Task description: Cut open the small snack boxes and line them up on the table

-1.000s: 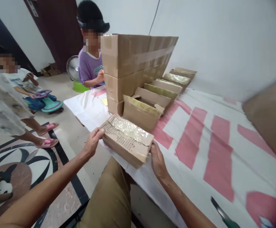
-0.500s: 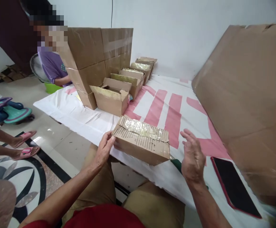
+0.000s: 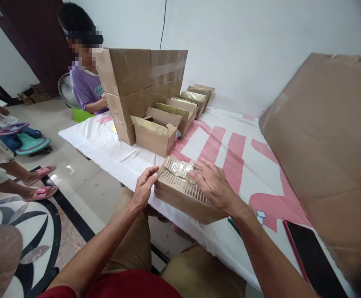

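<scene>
The left hand (image 3: 144, 188) grasps the small box (image 3: 183, 200); the right hand (image 3: 213, 184) rests on its taped top, fingers released; 1 open box (image 3: 155, 136) stands behind.

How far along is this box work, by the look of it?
Looks done: a row of small brown cardboard boxes stands lined up beside the stacked large cartons; the nearest has its flaps up. In hand: another small cardboard box with a torn, tape-covered top at the edge of the white-and-red covered table, left hand holding its end, right hand flat on top. Left: it sits apart from the row.
</scene>
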Motion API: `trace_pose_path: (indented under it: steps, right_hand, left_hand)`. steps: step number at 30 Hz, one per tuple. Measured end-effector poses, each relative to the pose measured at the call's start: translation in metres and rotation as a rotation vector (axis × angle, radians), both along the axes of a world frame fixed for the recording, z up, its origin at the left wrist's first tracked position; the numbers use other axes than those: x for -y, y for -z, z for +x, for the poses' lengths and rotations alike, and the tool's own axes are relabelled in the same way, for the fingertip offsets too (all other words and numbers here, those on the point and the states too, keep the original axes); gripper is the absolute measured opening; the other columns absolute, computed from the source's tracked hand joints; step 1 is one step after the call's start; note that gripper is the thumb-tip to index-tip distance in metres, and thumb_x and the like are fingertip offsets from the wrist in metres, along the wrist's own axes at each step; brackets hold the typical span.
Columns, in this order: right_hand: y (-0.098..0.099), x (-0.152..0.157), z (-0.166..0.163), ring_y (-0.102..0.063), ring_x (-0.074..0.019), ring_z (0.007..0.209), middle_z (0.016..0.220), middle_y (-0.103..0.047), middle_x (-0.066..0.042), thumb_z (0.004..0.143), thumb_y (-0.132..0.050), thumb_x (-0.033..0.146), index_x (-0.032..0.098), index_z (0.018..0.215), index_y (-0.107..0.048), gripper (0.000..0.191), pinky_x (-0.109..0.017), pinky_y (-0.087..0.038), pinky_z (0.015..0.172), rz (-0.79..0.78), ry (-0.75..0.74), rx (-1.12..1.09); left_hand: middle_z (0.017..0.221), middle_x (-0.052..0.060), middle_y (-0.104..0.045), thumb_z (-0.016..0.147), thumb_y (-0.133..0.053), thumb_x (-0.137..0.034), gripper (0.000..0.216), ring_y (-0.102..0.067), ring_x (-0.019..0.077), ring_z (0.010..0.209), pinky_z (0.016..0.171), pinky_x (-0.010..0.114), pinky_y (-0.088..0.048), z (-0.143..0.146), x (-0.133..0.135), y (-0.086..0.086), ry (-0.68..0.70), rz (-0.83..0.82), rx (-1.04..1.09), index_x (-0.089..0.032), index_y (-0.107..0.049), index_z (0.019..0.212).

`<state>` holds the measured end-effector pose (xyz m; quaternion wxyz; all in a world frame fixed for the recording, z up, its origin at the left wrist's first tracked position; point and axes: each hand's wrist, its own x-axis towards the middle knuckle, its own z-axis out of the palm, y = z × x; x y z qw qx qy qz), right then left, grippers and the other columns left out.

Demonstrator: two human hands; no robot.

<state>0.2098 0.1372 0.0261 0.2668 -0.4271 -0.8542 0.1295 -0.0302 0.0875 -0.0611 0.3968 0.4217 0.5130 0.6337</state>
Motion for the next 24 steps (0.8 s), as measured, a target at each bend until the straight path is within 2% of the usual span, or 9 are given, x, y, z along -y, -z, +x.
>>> trace_pose_path:
  steps: [6, 10, 13, 15, 17, 18, 20, 22, 24]
  right_hand:
    - [-0.001, -0.008, -0.018, -0.048, -0.037, 0.143, 0.144, -0.065, -0.01, 0.105, -0.032, 0.06, 0.026, 0.115, -0.078, 0.058, -0.062, -0.036, 0.118, -0.051, -0.01, 0.053]
    - [0.0, -0.012, -0.026, -0.048, -0.036, 0.143, 0.144, -0.065, -0.009, 0.105, -0.034, 0.057, 0.026, 0.113, -0.078, 0.055, -0.061, -0.035, 0.118, -0.052, 0.014, -0.001]
    - [0.0, -0.007, -0.009, -0.056, -0.0337, 0.137, 0.139, -0.069, -0.009, 0.101, -0.044, 0.058, 0.025, 0.107, -0.079, 0.048, -0.057, -0.039, 0.116, -0.055, 0.032, -0.115]
    - [0.004, 0.005, 0.02, -0.061, -0.0298, 0.13, 0.135, -0.071, -0.008, 0.101, -0.048, 0.057, 0.025, 0.111, -0.077, 0.044, -0.051, -0.043, 0.114, -0.004, 0.162, -0.273]
    - [0.017, 0.026, 0.059, -0.067, -0.0276, 0.12, 0.124, -0.076, -0.008, 0.1, -0.05, 0.055, 0.025, 0.112, -0.076, 0.041, -0.046, -0.049, 0.107, 0.005, 0.345, -0.349]
    - [0.027, 0.038, 0.08, -0.07, -0.0278, 0.114, 0.117, -0.078, -0.008, 0.099, -0.05, 0.054, 0.025, 0.109, -0.076, 0.04, -0.045, -0.052, 0.102, -0.036, 0.428, -0.317]
    - [0.056, 0.063, 0.118, -0.072, -0.0307, 0.106, 0.109, -0.079, -0.01, 0.095, -0.051, 0.054, 0.024, 0.102, -0.076, 0.04, -0.046, -0.056, 0.092, -0.155, 0.493, -0.174]
    - [0.089, 0.083, 0.144, -0.07, -0.0356, 0.112, 0.116, -0.078, -0.013, 0.09, -0.053, 0.051, 0.022, 0.106, -0.075, 0.04, -0.052, -0.054, 0.095, -0.181, 0.523, 0.019]
    - [0.117, 0.094, 0.154, -0.067, -0.0381, 0.117, 0.125, -0.075, -0.015, 0.09, -0.053, 0.047, 0.021, 0.113, -0.074, 0.041, -0.056, -0.053, 0.096, -0.157, 0.559, 0.205]
  left_hand:
    - [0.11, 0.008, -0.077, 0.086, -0.064, -0.046, 0.037, -0.067, 0.0261, 0.108, 0.1, 0.038, -0.051, 0.003, 0.003, -0.003, 0.008, -0.002, 0.02, -0.018, -0.075, 0.108]
    - [0.11, 0.008, -0.076, 0.086, -0.064, -0.044, 0.035, -0.067, 0.0257, 0.108, 0.1, 0.038, -0.052, 0.004, 0.003, -0.003, -0.012, -0.008, 0.01, -0.018, -0.074, 0.107]
    - [0.115, 0.009, -0.073, 0.087, -0.064, -0.042, 0.039, -0.066, 0.0267, 0.112, 0.102, 0.04, -0.051, 0.0, 0.0, -0.004, -0.043, 0.017, -0.015, -0.019, -0.072, 0.117]
    - [0.124, 0.01, -0.069, 0.087, -0.065, -0.042, 0.039, -0.063, 0.0285, 0.12, 0.105, 0.042, -0.05, -0.005, -0.004, -0.009, -0.037, 0.081, -0.085, -0.021, -0.071, 0.12]
    - [0.134, 0.011, -0.063, 0.086, -0.067, -0.042, 0.036, -0.057, 0.0312, 0.131, 0.112, 0.046, -0.046, -0.01, -0.01, -0.017, -0.001, 0.178, -0.203, -0.023, -0.074, 0.115]
    - [0.138, 0.01, -0.06, 0.085, -0.068, -0.042, 0.034, -0.053, 0.0323, 0.136, 0.116, 0.047, -0.043, -0.012, -0.014, -0.022, 0.025, 0.222, -0.263, -0.023, -0.076, 0.111]
    - [0.144, 0.01, -0.057, 0.083, -0.07, -0.042, 0.03, -0.047, 0.0339, 0.143, 0.123, 0.051, -0.035, -0.014, -0.024, -0.03, 0.1, 0.263, -0.362, -0.024, -0.079, 0.106]
    - [0.149, 0.009, -0.054, 0.082, -0.069, -0.041, 0.031, -0.043, 0.0351, 0.147, 0.126, 0.055, -0.03, -0.015, -0.034, -0.034, 0.187, 0.249, -0.427, -0.024, -0.08, 0.105]
    - [0.154, 0.009, -0.053, 0.081, -0.068, -0.04, 0.033, -0.041, 0.0359, 0.149, 0.126, 0.057, -0.028, -0.013, -0.043, -0.034, 0.259, 0.201, -0.469, -0.023, -0.08, 0.107]
